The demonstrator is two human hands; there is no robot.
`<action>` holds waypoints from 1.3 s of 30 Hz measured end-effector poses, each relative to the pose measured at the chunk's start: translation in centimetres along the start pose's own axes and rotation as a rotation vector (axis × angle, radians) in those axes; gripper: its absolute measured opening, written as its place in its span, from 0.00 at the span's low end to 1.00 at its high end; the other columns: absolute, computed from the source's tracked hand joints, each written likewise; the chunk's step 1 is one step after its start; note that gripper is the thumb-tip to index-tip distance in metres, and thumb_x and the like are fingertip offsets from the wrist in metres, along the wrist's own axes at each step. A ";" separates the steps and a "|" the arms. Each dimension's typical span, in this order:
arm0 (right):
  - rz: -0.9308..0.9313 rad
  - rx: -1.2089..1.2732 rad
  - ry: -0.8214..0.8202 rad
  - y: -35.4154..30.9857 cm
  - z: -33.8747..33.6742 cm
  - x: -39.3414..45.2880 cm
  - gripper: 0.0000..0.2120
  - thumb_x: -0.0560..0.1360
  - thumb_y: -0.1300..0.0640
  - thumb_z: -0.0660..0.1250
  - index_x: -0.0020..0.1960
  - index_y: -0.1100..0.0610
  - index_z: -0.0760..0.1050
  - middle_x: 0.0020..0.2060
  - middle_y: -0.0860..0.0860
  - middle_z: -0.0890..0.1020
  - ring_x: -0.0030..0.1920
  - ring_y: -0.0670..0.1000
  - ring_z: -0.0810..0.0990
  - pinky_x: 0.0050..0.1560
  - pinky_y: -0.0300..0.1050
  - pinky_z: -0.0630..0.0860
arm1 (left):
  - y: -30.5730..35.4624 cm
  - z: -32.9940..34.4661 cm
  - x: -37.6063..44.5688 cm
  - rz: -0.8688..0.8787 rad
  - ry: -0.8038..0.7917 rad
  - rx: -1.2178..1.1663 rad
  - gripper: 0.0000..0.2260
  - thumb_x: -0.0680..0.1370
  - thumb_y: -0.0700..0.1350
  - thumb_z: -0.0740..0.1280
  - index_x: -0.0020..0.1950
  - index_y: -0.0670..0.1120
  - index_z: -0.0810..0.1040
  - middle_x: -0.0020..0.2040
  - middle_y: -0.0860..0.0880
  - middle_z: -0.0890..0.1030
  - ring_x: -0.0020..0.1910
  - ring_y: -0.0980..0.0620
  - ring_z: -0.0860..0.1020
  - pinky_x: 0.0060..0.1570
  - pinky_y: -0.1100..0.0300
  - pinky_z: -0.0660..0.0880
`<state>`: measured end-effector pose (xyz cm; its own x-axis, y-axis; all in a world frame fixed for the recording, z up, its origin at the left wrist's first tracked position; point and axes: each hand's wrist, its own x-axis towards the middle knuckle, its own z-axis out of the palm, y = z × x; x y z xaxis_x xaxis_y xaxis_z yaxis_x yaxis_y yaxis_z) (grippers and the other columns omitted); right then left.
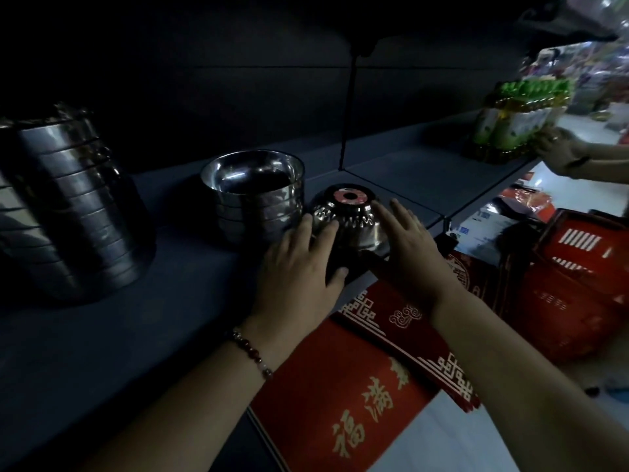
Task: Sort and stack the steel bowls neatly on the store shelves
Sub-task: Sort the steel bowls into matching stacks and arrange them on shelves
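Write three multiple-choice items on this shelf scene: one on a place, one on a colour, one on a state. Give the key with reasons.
1. Where does the upturned bowl sit?
A. right of the short bowl stack
B. on top of the tall bowl stack
C. in the red basket

2. What colour is the round sticker on the upturned bowl's base?
A. blue
B. red
C. yellow

3. How do the hands meet that bowl?
A. both lifted clear above it
B. one alone grips the rim
C. left hand and right hand lie against its sides

Key: 1 A, it rests on the shelf beside the short stack. 2 B, the label shows red. 3 C, fingers of each hand lie on opposite sides.
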<state>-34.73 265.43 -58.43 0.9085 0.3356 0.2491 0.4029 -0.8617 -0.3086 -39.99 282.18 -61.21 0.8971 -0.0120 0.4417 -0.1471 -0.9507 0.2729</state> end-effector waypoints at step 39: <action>-0.008 0.252 0.282 2.0 -6.6 -5.1 0.50 0.72 0.53 0.75 0.79 0.40 0.42 0.71 0.49 0.70 0.68 0.46 0.68 0.66 0.47 0.70 | 2.6 -2.4 0.0 0.345 0.201 -0.427 0.38 0.76 0.49 0.71 0.81 0.54 0.55 0.83 0.46 0.47 0.82 0.52 0.48 0.73 0.72 0.50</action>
<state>-39.25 259.50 -54.26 0.8528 0.1938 0.4849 0.4566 -0.7271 -0.5126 -41.38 280.49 -58.49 0.6770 -0.1998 0.7084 -0.6090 -0.6926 0.3867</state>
